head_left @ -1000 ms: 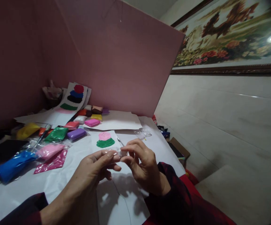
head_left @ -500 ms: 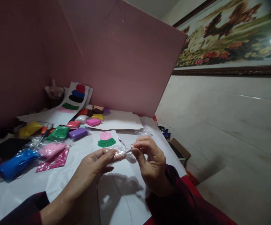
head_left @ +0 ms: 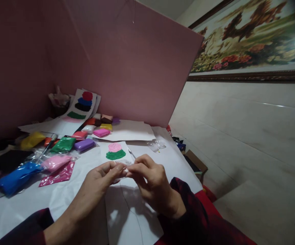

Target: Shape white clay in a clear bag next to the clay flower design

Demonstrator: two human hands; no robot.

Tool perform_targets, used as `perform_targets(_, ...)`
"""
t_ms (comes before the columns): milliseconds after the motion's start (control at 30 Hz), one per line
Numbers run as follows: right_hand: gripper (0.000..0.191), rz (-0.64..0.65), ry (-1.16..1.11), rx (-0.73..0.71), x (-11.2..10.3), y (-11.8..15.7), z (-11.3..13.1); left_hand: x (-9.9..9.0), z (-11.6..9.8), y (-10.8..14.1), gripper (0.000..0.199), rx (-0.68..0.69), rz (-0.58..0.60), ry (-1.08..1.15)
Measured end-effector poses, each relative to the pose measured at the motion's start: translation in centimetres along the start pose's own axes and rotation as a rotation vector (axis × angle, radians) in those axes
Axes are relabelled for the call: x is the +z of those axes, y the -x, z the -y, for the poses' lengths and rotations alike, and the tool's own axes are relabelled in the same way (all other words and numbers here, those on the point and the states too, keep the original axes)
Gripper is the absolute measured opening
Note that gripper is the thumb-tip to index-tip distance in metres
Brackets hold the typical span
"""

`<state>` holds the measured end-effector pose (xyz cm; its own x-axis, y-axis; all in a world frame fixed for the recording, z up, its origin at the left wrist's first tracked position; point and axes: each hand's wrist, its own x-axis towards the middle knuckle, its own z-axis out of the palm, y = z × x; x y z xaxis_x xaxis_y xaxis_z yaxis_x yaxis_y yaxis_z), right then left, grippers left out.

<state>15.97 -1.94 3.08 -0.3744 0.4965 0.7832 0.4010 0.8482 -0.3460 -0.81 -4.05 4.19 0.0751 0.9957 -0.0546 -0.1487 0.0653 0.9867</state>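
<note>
My left hand (head_left: 102,178) pinches a small clear plastic bag (head_left: 123,173) between thumb and fingers, above the white paper. From the right, my right hand (head_left: 151,182) grips the same bag with thumb and forefinger, its fingertips close to those of my left. Most of the bag is covered by the fingers, and its contents cannot be made out. Just beyond the hands lies a white card (head_left: 106,149) with a pink patch (head_left: 115,147) above a green patch (head_left: 116,155). A slim metal tool (head_left: 131,152) rests at the card's right edge.
Colourful clay packets lie at the left, among them blue (head_left: 19,178), green (head_left: 63,144) and purple (head_left: 84,145). A coloured sheet (head_left: 79,109) leans at the back. Crumpled clear wrappers (head_left: 157,145) are beyond my right hand. An open cardboard box (head_left: 197,161) stands past the right edge.
My right hand has moved left, closer to my left hand, and the bag between them is now more covered. The clear wrappers behind are more exposed.
</note>
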Motion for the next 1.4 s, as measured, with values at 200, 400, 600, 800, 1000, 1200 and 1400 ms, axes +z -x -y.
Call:
perform_targets(200,0.009,-0.339,-0.059,0.137,-0.3,-0.2,-0.1,-0.1,0.0,-0.1,0.025,-0.008,0.006,0.044)
perform_targets(400,0.010,-0.122,-0.068,0.098,0.1,-0.1,-0.4,-0.1,-0.2,0.0,0.024,-0.005,0.005,0.027)
perform_targets(600,0.008,-0.387,-0.054,0.117,-0.4,0.0,0.3,-0.2,-0.1,0.2,0.024,-0.015,0.025,0.049)
perform_targets(800,0.009,-0.102,0.041,0.046,0.0,0.0,-0.1,-0.3,0.1,0.2,0.024,0.066,0.044,-0.018)
perform_targets(1000,0.016,-0.287,-0.378,0.422,0.2,-0.5,-0.9,-0.2,-0.1,0.4,0.023,0.048,0.038,-0.028)
perform_targets(1200,0.011,-0.172,-0.143,0.164,0.1,-0.1,-0.5,-0.3,-0.1,0.2,0.022,0.104,0.021,-0.042)
perform_targets(1400,0.005,-0.210,-0.313,0.352,0.4,-0.4,-0.9,-0.4,0.0,0.2,0.021,0.088,0.041,-0.027)
